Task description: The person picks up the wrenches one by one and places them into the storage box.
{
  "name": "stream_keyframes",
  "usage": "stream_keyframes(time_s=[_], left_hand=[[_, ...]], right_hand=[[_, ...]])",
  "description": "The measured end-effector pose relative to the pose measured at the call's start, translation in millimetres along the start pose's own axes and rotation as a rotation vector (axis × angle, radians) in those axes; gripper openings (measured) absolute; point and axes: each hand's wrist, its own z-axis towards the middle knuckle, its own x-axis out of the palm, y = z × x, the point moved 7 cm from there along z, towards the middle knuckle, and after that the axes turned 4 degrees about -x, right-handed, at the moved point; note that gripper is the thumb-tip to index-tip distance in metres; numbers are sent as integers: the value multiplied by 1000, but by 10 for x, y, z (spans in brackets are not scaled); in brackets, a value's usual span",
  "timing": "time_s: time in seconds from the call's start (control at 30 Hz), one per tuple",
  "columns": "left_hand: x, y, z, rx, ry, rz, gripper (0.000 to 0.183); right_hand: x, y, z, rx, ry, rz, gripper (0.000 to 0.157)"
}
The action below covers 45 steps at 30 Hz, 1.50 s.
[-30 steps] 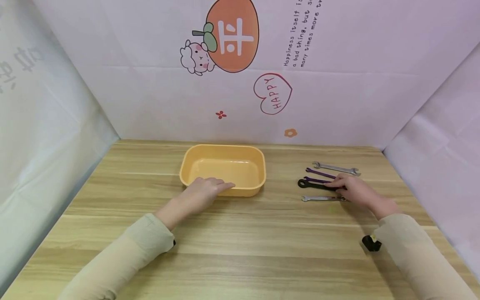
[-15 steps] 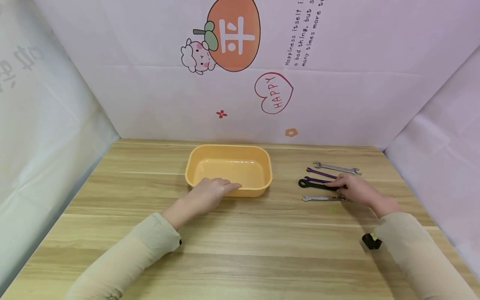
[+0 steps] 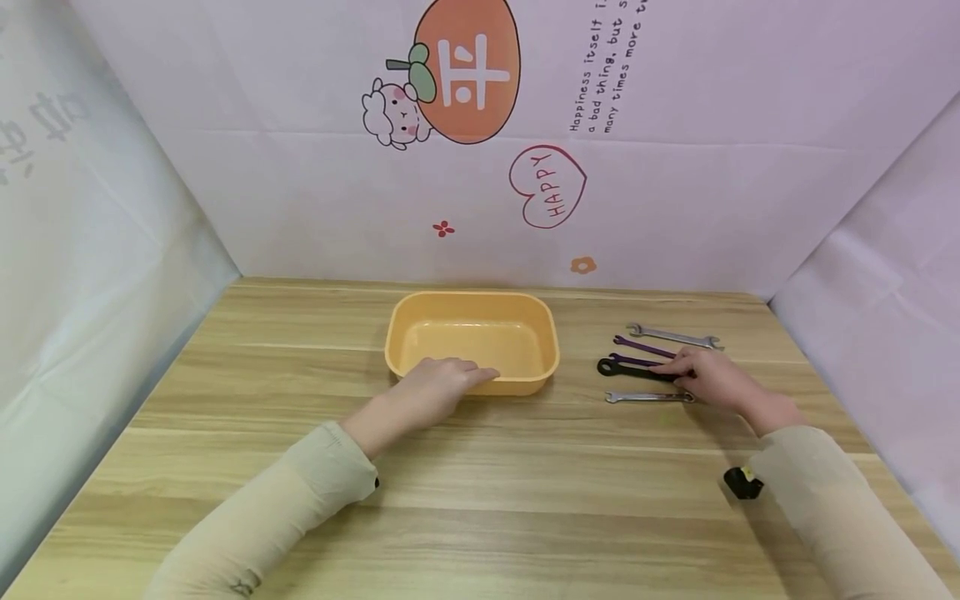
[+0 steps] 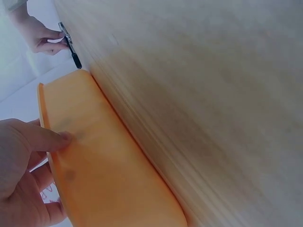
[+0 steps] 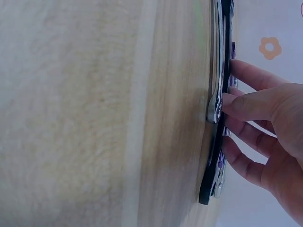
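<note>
My left hand point(image 3: 435, 390) grips the near rim of a yellow plastic basin point(image 3: 480, 342), thumb outside and fingers over the edge, as the left wrist view shows. Nothing lies inside the basin. At the right, my right hand point(image 3: 716, 379) pinches a black ring-ended wrench point(image 3: 633, 372) between thumb and fingers; it lies low among other wrenches. Just nearer is a silver wrench point(image 3: 648, 397), close to the thumb in the right wrist view. Beyond the black one lie two purple wrenches point(image 3: 641, 347), partly hidden by the hand, and a silver open-ended wrench point(image 3: 675, 337).
Everything stands on a wood-grain table point(image 3: 510, 500). A white printed cloth wall point(image 3: 315, 208) rises along its back edge, with white cloth at both sides. A small black device point(image 3: 742, 483) is at the right sleeve.
The basin has slid to the right, towards the wrenches, with my left hand on its rim. My right hand and the wrenches have stayed in place.
</note>
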Motion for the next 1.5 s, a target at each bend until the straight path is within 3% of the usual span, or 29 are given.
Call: stream_keyframes(time_s=[0.5, 1.07, 1.5], left_hand=[[8, -100, 50, 8, 19, 7, 47], [-15, -204, 83, 44, -33, 55, 44], [17, -174, 102, 39, -34, 30, 42]], right_hand=[[2, 8, 11, 16, 15, 11, 35], [-2, 24, -2, -6, 3, 8, 35], [16, -14, -14, -14, 1, -4, 35]])
